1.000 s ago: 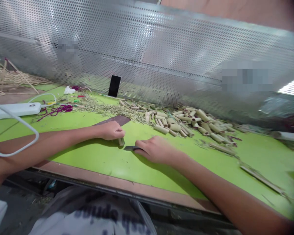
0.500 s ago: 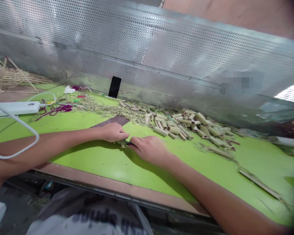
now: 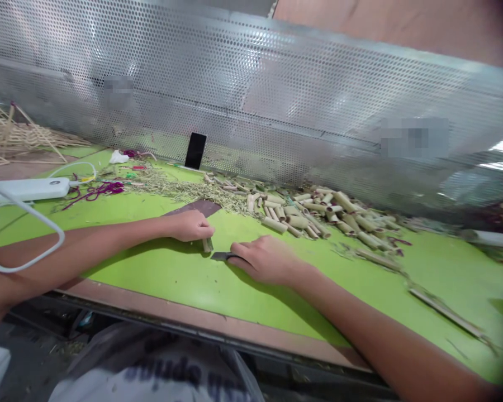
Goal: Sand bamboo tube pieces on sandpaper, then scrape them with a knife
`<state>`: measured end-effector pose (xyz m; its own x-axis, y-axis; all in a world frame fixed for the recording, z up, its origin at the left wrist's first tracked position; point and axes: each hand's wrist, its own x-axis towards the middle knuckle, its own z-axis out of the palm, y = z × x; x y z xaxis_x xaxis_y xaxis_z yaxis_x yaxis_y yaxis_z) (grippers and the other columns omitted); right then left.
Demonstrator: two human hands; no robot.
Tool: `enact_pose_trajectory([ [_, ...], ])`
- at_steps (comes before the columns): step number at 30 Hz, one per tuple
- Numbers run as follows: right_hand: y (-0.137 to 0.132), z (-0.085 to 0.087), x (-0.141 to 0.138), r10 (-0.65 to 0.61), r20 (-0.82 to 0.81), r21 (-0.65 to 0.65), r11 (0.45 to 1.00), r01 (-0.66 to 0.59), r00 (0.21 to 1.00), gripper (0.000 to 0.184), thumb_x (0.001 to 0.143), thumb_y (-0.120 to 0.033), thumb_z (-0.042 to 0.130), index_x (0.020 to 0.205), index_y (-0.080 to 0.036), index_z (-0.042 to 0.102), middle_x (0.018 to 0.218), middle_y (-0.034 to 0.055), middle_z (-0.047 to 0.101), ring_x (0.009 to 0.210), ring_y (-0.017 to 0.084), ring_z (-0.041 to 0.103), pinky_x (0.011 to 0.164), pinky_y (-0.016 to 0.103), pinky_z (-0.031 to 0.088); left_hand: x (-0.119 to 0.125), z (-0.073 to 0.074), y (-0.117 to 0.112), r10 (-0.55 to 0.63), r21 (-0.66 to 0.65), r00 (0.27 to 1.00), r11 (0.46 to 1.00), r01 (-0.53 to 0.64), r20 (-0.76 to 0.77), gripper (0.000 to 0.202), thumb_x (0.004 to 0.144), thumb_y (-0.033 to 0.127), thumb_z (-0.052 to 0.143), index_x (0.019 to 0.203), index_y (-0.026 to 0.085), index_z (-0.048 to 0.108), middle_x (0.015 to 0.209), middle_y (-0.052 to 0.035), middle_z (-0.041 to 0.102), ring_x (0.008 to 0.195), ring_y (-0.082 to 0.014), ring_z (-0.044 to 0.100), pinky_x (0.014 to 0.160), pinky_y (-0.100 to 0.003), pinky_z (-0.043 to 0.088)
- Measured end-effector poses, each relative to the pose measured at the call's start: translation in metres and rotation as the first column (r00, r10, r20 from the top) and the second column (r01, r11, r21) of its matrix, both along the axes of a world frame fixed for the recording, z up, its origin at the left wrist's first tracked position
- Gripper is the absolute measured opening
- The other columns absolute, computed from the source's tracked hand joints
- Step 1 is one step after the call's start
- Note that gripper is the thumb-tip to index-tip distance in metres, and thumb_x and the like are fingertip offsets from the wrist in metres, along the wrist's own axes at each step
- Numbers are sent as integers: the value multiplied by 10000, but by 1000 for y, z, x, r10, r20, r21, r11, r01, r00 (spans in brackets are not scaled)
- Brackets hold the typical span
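My left hand (image 3: 191, 225) is closed around a short bamboo piece (image 3: 207, 244), holding it down on the green table (image 3: 159, 273). My right hand (image 3: 265, 258) is closed on a small dark blade (image 3: 222, 256) whose tip points left, a short gap from the bamboo piece. A dark flat board (image 3: 195, 207) lies just behind my left hand.
A heap of cut bamboo tubes (image 3: 318, 212) and shavings (image 3: 171, 187) lies at the back. A black phone (image 3: 195, 150) leans on the perforated metal wall (image 3: 251, 95). A white power strip (image 3: 29, 188) with cable sits at left, long bamboo strips (image 3: 448, 314) at right.
The blade was against the bamboo piece half a second ago; my right hand has since drawn it back to the right, leaving a gap. My left hand has hardly moved.
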<state>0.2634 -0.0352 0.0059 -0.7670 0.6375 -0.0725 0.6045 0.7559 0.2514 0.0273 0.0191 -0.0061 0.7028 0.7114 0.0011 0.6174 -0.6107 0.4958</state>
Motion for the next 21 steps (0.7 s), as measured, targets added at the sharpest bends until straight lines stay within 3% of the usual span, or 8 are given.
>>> enact_pose_trajectory([
  [10,1,-4,-19,-2,-62,130,991,10,998,359,1073,-379,401,973,-172,677,760,51,730,605,165,607,568,313,228,5,-1,-4,-3,24,1000,1000,4,-17,449,891,376,408,497,211,272,459,17,298,462,-137,263,529,-332,167],
  [15,1,-4,-23,-5,-52,105,994,10,999,337,1070,-406,410,1088,-186,665,827,57,754,623,170,617,569,309,231,7,1,-4,-13,30,999,999,14,-30,478,921,443,391,508,203,370,474,1,408,478,-147,345,535,-321,201],
  [21,-1,-2,-22,-76,-65,31,996,78,995,388,1070,-449,378,1034,-181,656,773,53,731,557,161,552,550,325,164,4,-2,-2,-28,60,999,998,30,-25,440,902,345,396,499,207,284,456,12,307,465,-140,285,529,-331,177],
])
